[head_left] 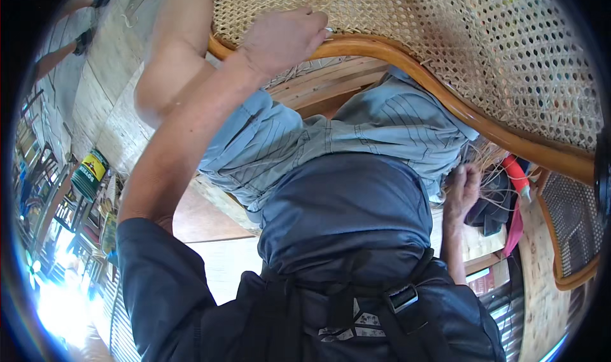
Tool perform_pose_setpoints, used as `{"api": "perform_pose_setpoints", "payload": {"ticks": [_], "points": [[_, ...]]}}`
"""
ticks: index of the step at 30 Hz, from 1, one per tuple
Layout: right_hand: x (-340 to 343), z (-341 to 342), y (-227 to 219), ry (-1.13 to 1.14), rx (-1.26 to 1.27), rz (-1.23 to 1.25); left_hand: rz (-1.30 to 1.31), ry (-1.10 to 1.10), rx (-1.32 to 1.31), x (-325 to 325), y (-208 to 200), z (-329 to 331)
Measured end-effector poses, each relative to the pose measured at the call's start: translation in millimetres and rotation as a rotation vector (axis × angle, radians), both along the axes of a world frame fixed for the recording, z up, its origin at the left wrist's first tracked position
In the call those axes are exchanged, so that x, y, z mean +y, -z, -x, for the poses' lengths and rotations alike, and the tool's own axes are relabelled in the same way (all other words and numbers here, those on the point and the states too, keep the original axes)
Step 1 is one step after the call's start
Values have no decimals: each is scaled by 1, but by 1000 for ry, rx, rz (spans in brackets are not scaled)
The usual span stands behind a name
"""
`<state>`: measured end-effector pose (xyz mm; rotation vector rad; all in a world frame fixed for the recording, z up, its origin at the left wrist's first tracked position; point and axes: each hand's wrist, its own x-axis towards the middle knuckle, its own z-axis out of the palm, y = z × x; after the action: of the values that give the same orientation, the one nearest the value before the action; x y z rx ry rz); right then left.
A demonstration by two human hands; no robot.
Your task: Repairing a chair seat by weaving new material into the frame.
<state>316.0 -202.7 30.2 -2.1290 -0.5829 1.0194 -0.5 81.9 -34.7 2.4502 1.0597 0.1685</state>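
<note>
The pale, open-holed woven cane panel [534, 63] in its curved, glossy honey-brown wooden frame [439, 98] lies over the person's knees; it looks light, the weave springy and breakable, the frame stiff, smooth and the safer hold. The left hand [283, 37] is at the frame, fingers curled, the right hand [463, 193] near loose, thin tan strands [493, 161], fingers bent; whether either grips anything, I cannot tell
</note>
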Motion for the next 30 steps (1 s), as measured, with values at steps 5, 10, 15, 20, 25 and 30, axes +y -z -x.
{"api": "perform_pose_setpoints", "payload": {"ticks": [5, 10, 15, 20, 25, 30], "points": [[-5, -8, 5, -664, -536, 84, -7, -224, 23, -16, -1, -14], [134, 58, -35, -626, -209, -58, -55, -242, 81, -14, -6, -5], [246, 98, 32, -883, -136, -228, 390, -249, 288, 22, -28, -24], [286, 120, 65, -868, 175, -93, 255, -340, 247, 15, -14, -34], [290, 113, 81, -804, 453, 22, 527, -361, 182, 22, -8, -26], [299, 113, 74, -991, 376, 85, 112, -264, 299, 6, -14, -33]]}}
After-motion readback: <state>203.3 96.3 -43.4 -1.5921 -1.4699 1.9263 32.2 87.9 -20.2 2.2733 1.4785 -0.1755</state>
